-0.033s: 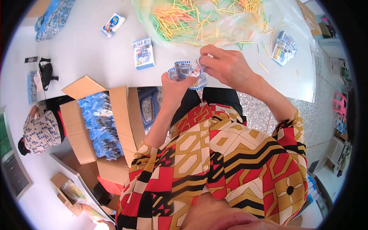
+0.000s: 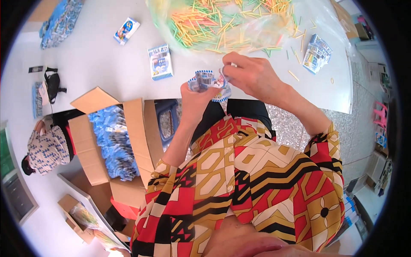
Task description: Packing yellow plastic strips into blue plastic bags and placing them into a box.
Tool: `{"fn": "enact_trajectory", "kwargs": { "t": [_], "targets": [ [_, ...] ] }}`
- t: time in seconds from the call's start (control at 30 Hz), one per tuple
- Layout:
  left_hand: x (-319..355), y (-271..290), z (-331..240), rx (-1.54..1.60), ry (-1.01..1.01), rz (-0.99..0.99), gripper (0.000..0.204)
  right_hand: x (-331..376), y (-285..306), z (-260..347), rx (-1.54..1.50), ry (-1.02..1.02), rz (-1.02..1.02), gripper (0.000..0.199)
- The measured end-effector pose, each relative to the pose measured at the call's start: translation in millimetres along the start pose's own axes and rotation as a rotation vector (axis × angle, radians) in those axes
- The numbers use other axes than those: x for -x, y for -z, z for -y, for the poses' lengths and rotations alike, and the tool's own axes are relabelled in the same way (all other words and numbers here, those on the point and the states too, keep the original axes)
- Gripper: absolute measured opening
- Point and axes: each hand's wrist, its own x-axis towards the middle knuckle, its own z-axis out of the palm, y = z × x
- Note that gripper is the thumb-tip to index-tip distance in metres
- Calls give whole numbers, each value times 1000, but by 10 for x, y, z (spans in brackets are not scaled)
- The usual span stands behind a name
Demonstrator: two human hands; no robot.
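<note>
Leftmost, at mid-left of the frame, an open cardboard box (image 2: 128, 141) sits below the table edge, filled with blue packets; another person (image 2: 45, 150) crouches beyond it. Just right of the box, the left hand (image 2: 195, 95) comes up with fingers curled and pressed around a small blue-and-white striped packet (image 2: 208, 81), held in the air just above the near edge of the white table (image 2: 98, 64). The right hand (image 2: 250, 75) meets it from the right, thumb and fingertips pinching its upper right corner. Packet looks light, thin and crinkly, probably easy to crush or tear; best gripped at the edges. Upper centre: clear bag of coloured sticks (image 2: 231, 21). Similar packets lie flat at upper left (image 2: 160, 62) and upper right (image 2: 317, 53).
</note>
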Motion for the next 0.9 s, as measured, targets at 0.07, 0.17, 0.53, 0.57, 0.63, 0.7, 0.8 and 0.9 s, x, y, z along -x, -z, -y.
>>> {"fn": "enact_trajectory", "kwargs": {
  "t": [0.07,0.17,0.53,0.57,0.63,0.7,0.8,0.9],
  "targets": [
    [-43,-28,-12,26,-34,-6,22,28,20,-10,44,13,-7,18],
    [-73,-61,10,2,-43,-40,24,89,14,-16,102,104,-197,21],
    [-74,-82,41,-1,-44,-23,23,182,-11,-10,-59,-28,-8,17],
    [-65,-88,36,1,-43,-27,23,192,-26,-10,-98,-96,-10,16],
    [-46,-118,5,-23,15,80,35,204,-15,-26,-137,-162,-10,16],
    [-26,-112,-22,-28,22,131,37,159,80,-95,-260,-153,17,16],
    [-16,-97,-80,19,47,215,37,101,253,-94,-331,-150,160,16],
    [-39,-29,-87,45,70,249,34,46,234,-128,-386,-32,111,15]
  ]
}}
